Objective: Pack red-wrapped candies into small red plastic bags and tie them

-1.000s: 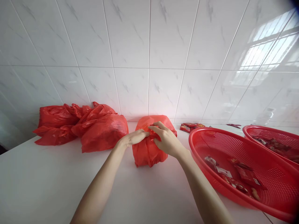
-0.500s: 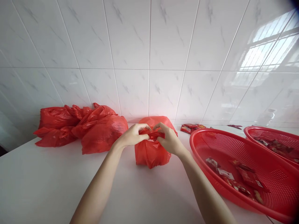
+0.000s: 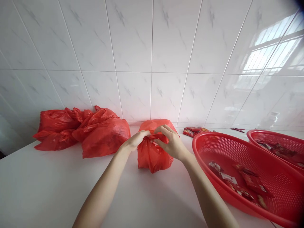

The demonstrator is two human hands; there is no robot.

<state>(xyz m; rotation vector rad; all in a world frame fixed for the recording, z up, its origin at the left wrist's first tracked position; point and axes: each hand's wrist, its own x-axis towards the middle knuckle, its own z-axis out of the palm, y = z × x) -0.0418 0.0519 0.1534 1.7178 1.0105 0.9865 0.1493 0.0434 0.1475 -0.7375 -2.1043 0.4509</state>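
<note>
A filled red plastic bag (image 3: 155, 160) stands on the white table in front of me, its top gathered into folds. My left hand (image 3: 137, 139) pinches the gathered neck of the bag from the left side. On the right, my right hand (image 3: 169, 141) curves over the bag's top with thumb and fingers bent round the plastic; its fingertips are partly hidden in the folds. What the bag contains cannot be made out.
Several closed red bags (image 3: 104, 136) sit to the left against the tiled wall (image 3: 133, 91). At right are a large red plastic basket (image 3: 280, 180) with wrapped snack packets (image 3: 254, 183) inside and a second red basket (image 3: 285, 136). More packets (image 3: 194, 131) lie by the wall.
The bag's neck is drawn tighter together, with the folds below it pulled in. My left hand has turned and narrowed its pinch, while my right hand has shifted slightly and its fingers spread a little.
</note>
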